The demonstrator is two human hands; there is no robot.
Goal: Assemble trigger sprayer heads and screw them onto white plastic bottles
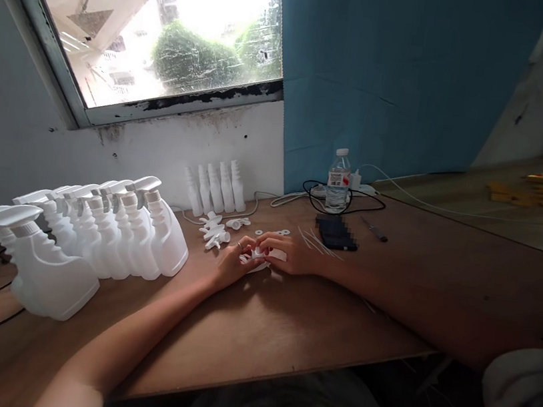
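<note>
My left hand [233, 263] and my right hand [287, 253] meet over the middle of the wooden table. Between their fingertips is a small white plastic spray-head part [258, 253], partly covered by the fingers, so its exact shape is hard to make out. Both hands are closed on it. Just beyond them lie small white washers [283, 232]. A loose pile of white trigger parts [214, 230] sits left of my left hand. Thin white tubes [314, 242] lie beside my right wrist.
Several white spray bottles [160, 235] with trigger heads stand at left. White ribbed pieces [223, 187] stand upright against the wall. A water bottle [338, 186], black cable, dark phone [335, 231] and small knife-like tool [375, 229] are at the back right. The table's front edge [278, 374] is close.
</note>
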